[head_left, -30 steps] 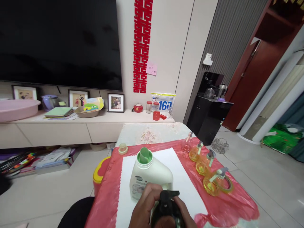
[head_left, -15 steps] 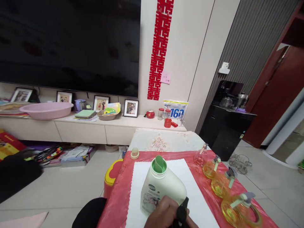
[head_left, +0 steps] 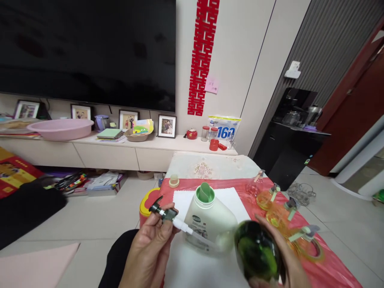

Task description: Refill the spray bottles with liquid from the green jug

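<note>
Pinched in my left hand [head_left: 156,244] is a black pump head [head_left: 163,212] with a white collar and a long pale dip tube slanting down to the right. My right hand [head_left: 285,256] wraps round a dark green bottle [head_left: 256,252], tipped with its base toward me and its mouth toward the tube. The tube's far end is blurred near the bottle mouth, so I cannot tell whether it is inside. Just behind both hands stands a white detergent jug [head_left: 210,220], upright and uncapped, with a green spout [head_left: 205,193] in its opening.
A translucent cap [head_left: 174,181] sits on the red table cover [head_left: 183,185] at the left edge. Along the right stand several pump bottles, amber ones [head_left: 277,214] and a clear pink one [head_left: 255,185]. Under the jug lies a white sheet [head_left: 186,196]. A yellow and red stool [head_left: 150,202] is left of the table.
The black pump head is now in my left hand, its tube drawn out of the bottle or nearly so. My right hand has tilted the green bottle. The view has shifted slightly.
</note>
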Available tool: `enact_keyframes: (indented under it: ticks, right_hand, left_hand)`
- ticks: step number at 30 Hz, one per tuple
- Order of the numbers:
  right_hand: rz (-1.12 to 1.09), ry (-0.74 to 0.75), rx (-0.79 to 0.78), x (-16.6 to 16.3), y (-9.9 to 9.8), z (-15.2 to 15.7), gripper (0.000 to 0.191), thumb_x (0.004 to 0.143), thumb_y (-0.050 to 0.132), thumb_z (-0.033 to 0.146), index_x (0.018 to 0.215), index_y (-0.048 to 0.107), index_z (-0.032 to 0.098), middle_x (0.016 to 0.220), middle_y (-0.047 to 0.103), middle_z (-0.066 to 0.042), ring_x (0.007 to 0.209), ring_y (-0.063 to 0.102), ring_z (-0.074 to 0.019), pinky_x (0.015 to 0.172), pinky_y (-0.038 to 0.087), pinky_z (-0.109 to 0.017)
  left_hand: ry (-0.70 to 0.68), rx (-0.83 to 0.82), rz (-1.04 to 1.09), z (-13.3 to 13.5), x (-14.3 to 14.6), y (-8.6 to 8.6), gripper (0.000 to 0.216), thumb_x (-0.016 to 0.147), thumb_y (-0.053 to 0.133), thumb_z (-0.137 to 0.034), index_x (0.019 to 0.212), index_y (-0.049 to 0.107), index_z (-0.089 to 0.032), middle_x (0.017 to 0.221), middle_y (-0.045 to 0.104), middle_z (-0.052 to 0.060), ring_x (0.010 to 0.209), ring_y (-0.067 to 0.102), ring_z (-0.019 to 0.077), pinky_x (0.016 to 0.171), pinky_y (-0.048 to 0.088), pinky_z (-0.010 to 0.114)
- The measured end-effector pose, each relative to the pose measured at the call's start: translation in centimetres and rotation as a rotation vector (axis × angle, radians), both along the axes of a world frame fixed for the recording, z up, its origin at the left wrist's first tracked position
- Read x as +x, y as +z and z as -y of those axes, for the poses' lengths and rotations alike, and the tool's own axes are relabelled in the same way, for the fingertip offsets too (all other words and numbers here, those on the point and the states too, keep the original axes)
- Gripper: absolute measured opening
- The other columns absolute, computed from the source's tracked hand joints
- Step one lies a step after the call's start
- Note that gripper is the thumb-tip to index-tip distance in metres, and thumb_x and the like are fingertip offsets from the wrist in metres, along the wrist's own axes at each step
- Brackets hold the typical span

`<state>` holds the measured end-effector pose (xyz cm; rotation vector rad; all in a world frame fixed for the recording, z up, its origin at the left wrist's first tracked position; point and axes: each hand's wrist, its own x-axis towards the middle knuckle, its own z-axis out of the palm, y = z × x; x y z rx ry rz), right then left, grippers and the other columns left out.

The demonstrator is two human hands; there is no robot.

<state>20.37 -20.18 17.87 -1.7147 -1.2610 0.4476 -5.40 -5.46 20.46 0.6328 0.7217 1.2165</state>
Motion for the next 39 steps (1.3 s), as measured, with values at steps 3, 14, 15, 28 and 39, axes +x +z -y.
enact_keyframes:
  ticks: [3, 14, 15, 28, 39]
  right_hand:
    - [0.228, -0.048, 0.023, 0.5, 2.5, -2.0, 0.087, 0.074, 0.075, 0.047, 0.151, 0.037, 0.031, 0.151, 0.047, -0.008, 0.136, 0.05, -0.0349, 0.11, 0.047, -0.05]
    - [0.884, 0.176, 0.173, 0.7, 7.7, -8.7, 0.077, 0.08, 0.064, 0.021, 0.15, 0.032, 0.028, 0.134, 0.053, -0.01, 0.122, 0.05, -0.0277, 0.102, 0.047, -0.048]
    - [0.924, 0.179, 0.179, 0.6, 7.9, -8.9, 0.077, 0.08, 0.063, 0.019, 0.15, 0.032, 0.028, 0.133, 0.052, -0.011, 0.12, 0.05, -0.0279, 0.101, 0.046, -0.049]
    - [1.228, 0.199, 0.166, -0.2, 9.8, -10.1, 0.075, 0.078, 0.061, 0.017, 0.149, 0.036, 0.024, 0.134, 0.049, -0.016, 0.123, 0.045, -0.0324, 0.096, 0.043, -0.05]
    - [1.36, 0.164, 0.148, -0.5, 10.2, -10.6, 0.067, 0.08, 0.06, 0.018, 0.144, 0.042, 0.025, 0.133, 0.051, -0.015, 0.119, 0.048, -0.0326, 0.089, 0.042, -0.046]
  left_hand:
    - [-0.075, -0.038, 0.001, 0.4, -0.3, -1.1, 0.06, 0.061, 0.092, -0.034, 0.116, 0.071, -0.021, 0.114, 0.074, 0.01, 0.095, 0.069, 0.0209, 0.084, 0.057, 0.029]
    - [-0.157, -0.034, -0.09, 1.8, -0.7, -4.5, 0.055, 0.062, 0.091, -0.041, 0.109, 0.073, -0.019, 0.097, 0.07, 0.008, 0.083, 0.06, 0.0175, 0.077, 0.05, 0.028]
    - [-0.171, -0.028, -0.094, 1.8, -0.7, -4.6, 0.055, 0.062, 0.091, -0.042, 0.108, 0.074, -0.019, 0.096, 0.07, 0.008, 0.082, 0.059, 0.0176, 0.077, 0.05, 0.028]
    - [-0.109, -0.069, -0.125, 2.8, -0.4, -3.7, 0.057, 0.057, 0.092, -0.047, 0.103, 0.075, -0.018, 0.093, 0.071, 0.008, 0.078, 0.059, 0.0183, 0.074, 0.047, 0.03]
    - [-0.083, -0.089, -0.083, 2.9, -0.4, -4.0, 0.058, 0.054, 0.094, -0.047, 0.101, 0.075, -0.019, 0.09, 0.07, 0.006, 0.076, 0.055, 0.0157, 0.072, 0.045, 0.027]
